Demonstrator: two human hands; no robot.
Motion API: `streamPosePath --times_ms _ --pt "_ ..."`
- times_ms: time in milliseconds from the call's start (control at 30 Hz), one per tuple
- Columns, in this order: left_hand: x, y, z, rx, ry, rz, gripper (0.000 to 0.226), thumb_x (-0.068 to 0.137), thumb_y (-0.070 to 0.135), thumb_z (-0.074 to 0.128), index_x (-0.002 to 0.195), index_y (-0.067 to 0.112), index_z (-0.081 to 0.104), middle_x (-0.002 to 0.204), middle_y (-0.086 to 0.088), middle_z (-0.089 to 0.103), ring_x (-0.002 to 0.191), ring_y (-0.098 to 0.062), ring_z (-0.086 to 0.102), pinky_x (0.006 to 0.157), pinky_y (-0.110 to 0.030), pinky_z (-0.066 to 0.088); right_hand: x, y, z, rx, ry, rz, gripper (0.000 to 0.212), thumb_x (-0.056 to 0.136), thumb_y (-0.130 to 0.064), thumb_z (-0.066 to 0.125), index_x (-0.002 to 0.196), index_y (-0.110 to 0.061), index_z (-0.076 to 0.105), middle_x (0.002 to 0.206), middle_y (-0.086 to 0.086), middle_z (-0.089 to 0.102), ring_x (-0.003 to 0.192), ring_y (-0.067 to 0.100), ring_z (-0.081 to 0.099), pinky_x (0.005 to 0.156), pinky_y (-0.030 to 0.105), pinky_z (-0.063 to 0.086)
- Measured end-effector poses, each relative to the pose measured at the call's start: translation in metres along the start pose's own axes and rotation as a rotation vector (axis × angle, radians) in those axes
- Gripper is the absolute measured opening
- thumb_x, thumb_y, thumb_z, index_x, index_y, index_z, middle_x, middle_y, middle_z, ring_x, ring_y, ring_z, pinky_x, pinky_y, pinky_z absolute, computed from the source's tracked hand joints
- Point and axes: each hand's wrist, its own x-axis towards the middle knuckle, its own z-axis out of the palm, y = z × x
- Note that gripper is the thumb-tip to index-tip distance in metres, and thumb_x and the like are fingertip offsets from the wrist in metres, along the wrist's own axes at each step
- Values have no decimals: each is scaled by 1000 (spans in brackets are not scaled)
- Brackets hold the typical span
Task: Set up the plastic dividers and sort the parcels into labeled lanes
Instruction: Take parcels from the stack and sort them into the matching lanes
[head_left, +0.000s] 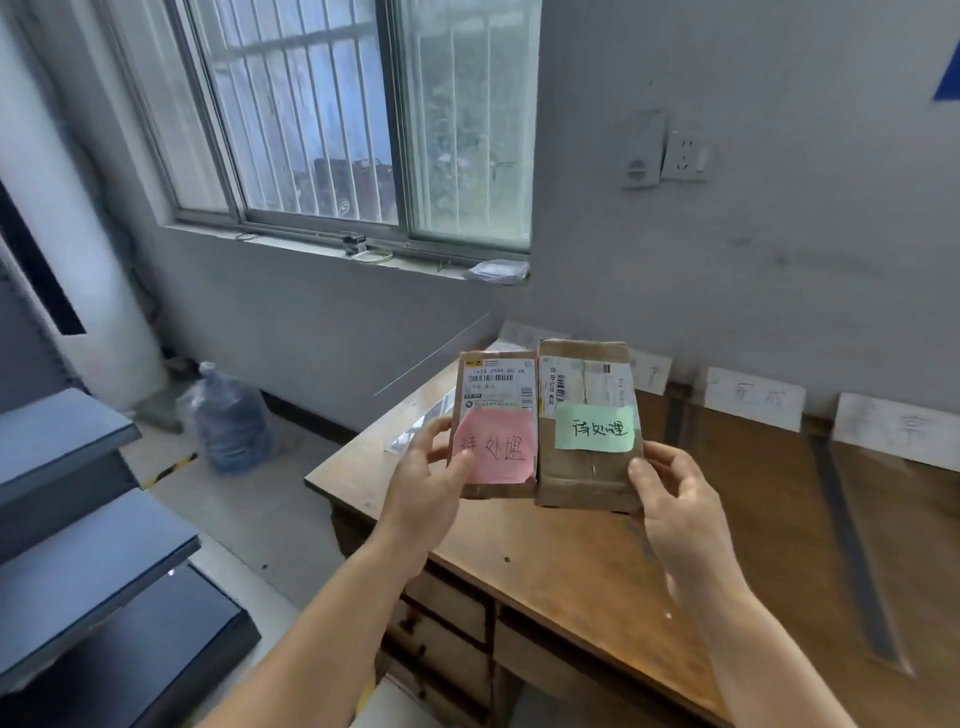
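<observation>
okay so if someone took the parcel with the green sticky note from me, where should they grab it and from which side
Grip the bare top edge of the parcel with the green note, coming from above. It is held upright, the right hand covers its lower right corner, and the pink-note parcel sits close against its left side. Pinch front and back across the flat thickness, above the green note.

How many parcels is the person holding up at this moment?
2. One parcel with a pink note is in the left hand; one with a green note is in the right hand, side by side above the desk. Any behind them would be hidden.
</observation>
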Motion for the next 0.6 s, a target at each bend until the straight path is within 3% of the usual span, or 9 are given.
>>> streamPosePath --times_ms 100,233,300,467,533,600 --pt "49 -2 -13 -31 4 -34 32 93 21 56 123 32 52 108 -7 67 99 -20 66 81 -38 56 38 -1 27 7 20 7 12 94 -30 55 106 -32 58 101 -9 66 94 11 64 62 20 52" --pt "104 -5 -24 -72 5 -62 22 93 26 58 110 39 55 100 -3 69 87 -14 67 58 -18 50 85 -3 56 -10 24 -3 15 93 -28 58 108 -27 59 98 -10 65 87 4 61 53 8 47" --pt "127 -11 -29 -97 14 -89 22 92 27 60 110 39 54 99 -2 70 88 -14 68 57 -17 49 104 -3 70 -35 16 -10 12 94 -28 58 105 -29 58 99 -11 63 86 1 60 55 7 46" --pt "175 -29 -38 -111 19 -154 28 91 25 60 116 35 52 100 -4 69 91 -15 68 64 -26 56 137 3 101 -97 2 23 20 96 -28 53 116 -29 51 105 -8 61 92 10 62 63 20 52" --pt "194 -38 -40 -83 6 -182 30 92 22 59 119 33 50 100 -5 69 89 -15 69 71 -32 59 150 6 112 -152 37 24 20 97 -27 52 117 -29 49 106 -5 61 89 9 62 61 18 51" --pt "214 -48 -42 -55 -24 -218 30 93 21 57 118 34 47 99 -4 68 87 -15 69 66 -28 58 166 8 125 -231 103 29 24 97 -28 51 121 -28 48 113 -1 59 89 8 59 62 18 48"
